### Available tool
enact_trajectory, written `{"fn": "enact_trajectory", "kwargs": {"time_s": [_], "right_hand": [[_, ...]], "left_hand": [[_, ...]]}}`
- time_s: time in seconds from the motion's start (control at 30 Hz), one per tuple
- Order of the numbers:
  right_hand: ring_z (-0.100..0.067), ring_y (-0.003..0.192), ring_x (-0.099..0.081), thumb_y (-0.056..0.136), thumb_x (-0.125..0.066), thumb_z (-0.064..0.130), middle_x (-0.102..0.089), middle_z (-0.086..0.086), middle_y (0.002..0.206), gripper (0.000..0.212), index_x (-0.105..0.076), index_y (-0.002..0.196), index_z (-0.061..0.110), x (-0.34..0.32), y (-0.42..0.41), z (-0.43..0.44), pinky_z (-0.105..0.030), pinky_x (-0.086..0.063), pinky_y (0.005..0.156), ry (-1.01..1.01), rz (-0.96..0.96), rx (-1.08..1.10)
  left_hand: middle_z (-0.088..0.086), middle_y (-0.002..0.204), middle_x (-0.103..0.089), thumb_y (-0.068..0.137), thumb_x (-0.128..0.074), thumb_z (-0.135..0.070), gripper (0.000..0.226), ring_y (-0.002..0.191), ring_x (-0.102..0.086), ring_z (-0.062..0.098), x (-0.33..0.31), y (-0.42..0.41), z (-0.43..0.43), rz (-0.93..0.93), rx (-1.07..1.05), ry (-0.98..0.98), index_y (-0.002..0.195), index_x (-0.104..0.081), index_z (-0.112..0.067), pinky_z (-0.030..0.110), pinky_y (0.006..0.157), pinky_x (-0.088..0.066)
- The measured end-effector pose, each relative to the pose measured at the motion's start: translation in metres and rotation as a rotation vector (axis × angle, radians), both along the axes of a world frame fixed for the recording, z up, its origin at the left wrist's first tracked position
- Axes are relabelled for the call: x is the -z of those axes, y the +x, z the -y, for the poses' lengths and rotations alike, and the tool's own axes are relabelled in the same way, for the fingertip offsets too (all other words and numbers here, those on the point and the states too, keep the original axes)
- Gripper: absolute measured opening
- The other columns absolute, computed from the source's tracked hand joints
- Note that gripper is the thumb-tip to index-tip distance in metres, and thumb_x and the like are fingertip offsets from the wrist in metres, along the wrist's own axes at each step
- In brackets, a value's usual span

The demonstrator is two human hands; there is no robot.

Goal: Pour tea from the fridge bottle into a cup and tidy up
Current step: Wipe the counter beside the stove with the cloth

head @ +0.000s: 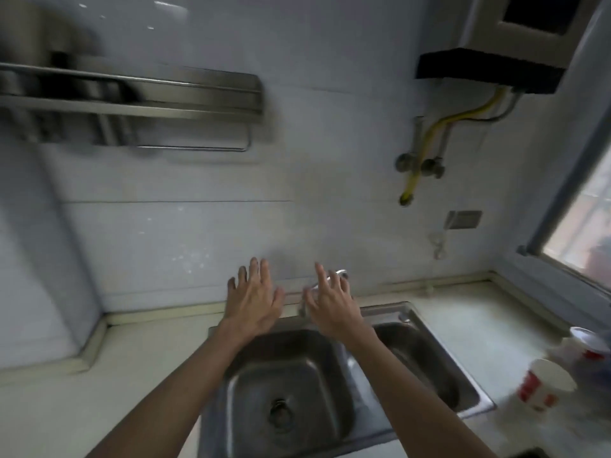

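Observation:
Both arms reach forward over a steel double sink (390, 309). My left hand (253, 300) is held flat with fingers spread, palm down, above the back of the left basin, holding nothing. My right hand (332, 305) is also spread and empty, in front of the metal tap (339, 276) at the back rim; the tap is partly hidden behind its fingers. A red-and-white paper cup (544, 385) stands on the counter at the right, with a second similar cup (587, 343) behind it. No bottle is in view.
A steel wall rack (139, 104) hangs upper left. A water heater (515, 41) with a yellow hose (429, 137) is mounted upper right, and a window (585, 219) is at the right. Pale counter (99, 408) flanks the sink on both sides.

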State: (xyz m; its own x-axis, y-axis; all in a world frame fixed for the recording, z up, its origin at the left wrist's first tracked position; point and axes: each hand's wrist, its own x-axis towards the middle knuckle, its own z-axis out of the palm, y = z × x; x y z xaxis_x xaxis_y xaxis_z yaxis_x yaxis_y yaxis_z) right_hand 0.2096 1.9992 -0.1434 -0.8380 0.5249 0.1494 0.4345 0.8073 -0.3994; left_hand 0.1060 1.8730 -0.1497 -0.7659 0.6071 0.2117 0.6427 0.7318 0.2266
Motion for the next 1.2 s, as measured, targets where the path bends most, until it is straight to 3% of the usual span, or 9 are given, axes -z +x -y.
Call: {"fn": "enact_trajectory", "kwargs": {"time_s": [0.13, 0.3, 0.57, 0.7, 0.77, 0.87, 1.2], "right_hand": [[-0.036, 0.146, -0.015, 0.102, -0.029, 0.049, -0.013, -0.01, 0.161, 0.062, -0.007, 0.154, 0.022, 0.004, -0.042, 0.084, -0.056, -0.025, 0.113, 0.053, 0.047, -0.199], [-0.031, 0.144, -0.021, 0.102, -0.028, 0.049, -0.02, -0.007, 0.159, 0.065, 0.0, 0.155, 0.023, 0.012, -0.085, 0.181, -0.052, -0.028, 0.115, 0.02, 0.053, -0.314], [-0.026, 0.142, -0.024, 0.101, -0.03, 0.048, -0.028, -0.005, 0.154, 0.064, -0.007, 0.155, 0.023, 0.021, -0.141, 0.313, -0.049, -0.036, 0.108, 0.07, 0.098, -0.523], [-0.028, 0.14, -0.028, 0.101, -0.032, 0.046, -0.034, -0.006, 0.148, 0.062, -0.011, 0.154, 0.023, 0.022, -0.173, 0.374, -0.048, -0.039, 0.106, 0.063, 0.075, -0.651], [-0.028, 0.14, -0.027, 0.101, -0.03, 0.047, -0.031, -0.007, 0.15, 0.063, -0.008, 0.155, 0.023, 0.027, -0.189, 0.404, -0.046, -0.038, 0.106, 0.07, 0.071, -0.716], [-0.027, 0.144, -0.018, 0.102, -0.028, 0.047, -0.021, -0.007, 0.157, 0.063, -0.005, 0.155, 0.023, 0.035, -0.213, 0.445, -0.046, -0.033, 0.109, 0.072, 0.072, -0.799], [-0.027, 0.145, -0.013, 0.102, -0.028, 0.047, -0.011, -0.009, 0.16, 0.064, -0.004, 0.155, 0.02, 0.056, -0.291, 0.475, -0.048, -0.034, 0.11, 0.043, 0.078, -0.876]], "left_hand": [[0.01, 0.161, -0.017, 0.099, -0.026, -0.048, 0.068, 0.145, -0.023, 0.033, 0.001, -0.033, 0.105, -0.007, -0.056, -0.067, 0.154, -0.009, -0.012, 0.051, 0.116, -0.025], [0.011, 0.158, -0.023, 0.098, -0.026, -0.048, 0.068, 0.141, -0.027, 0.033, 0.009, -0.059, 0.227, -0.043, -0.201, -0.139, 0.153, -0.014, -0.01, 0.05, 0.112, -0.027], [0.015, 0.158, -0.021, 0.1, -0.025, -0.048, 0.067, 0.142, -0.026, 0.035, 0.016, -0.073, 0.386, 0.006, -0.517, -0.138, 0.154, -0.013, -0.01, 0.05, 0.112, -0.026], [0.013, 0.148, -0.036, 0.099, -0.027, -0.048, 0.063, 0.131, -0.038, 0.031, 0.017, -0.07, 0.46, -0.006, -0.673, -0.166, 0.149, -0.023, -0.01, 0.046, 0.107, -0.034], [0.015, 0.153, -0.03, 0.099, -0.026, -0.047, 0.065, 0.136, -0.033, 0.032, 0.021, -0.07, 0.493, 0.017, -0.742, -0.166, 0.151, -0.019, -0.009, 0.047, 0.109, -0.03], [0.016, 0.16, -0.016, 0.1, -0.024, -0.047, 0.068, 0.145, -0.021, 0.036, 0.024, -0.075, 0.533, 0.045, -0.842, -0.182, 0.155, -0.009, -0.009, 0.051, 0.115, -0.022], [0.018, 0.16, -0.017, 0.1, -0.024, -0.048, 0.068, 0.145, -0.021, 0.036, 0.032, -0.139, 0.568, 0.016, -0.914, -0.318, 0.154, -0.009, -0.009, 0.051, 0.116, -0.023]]}}
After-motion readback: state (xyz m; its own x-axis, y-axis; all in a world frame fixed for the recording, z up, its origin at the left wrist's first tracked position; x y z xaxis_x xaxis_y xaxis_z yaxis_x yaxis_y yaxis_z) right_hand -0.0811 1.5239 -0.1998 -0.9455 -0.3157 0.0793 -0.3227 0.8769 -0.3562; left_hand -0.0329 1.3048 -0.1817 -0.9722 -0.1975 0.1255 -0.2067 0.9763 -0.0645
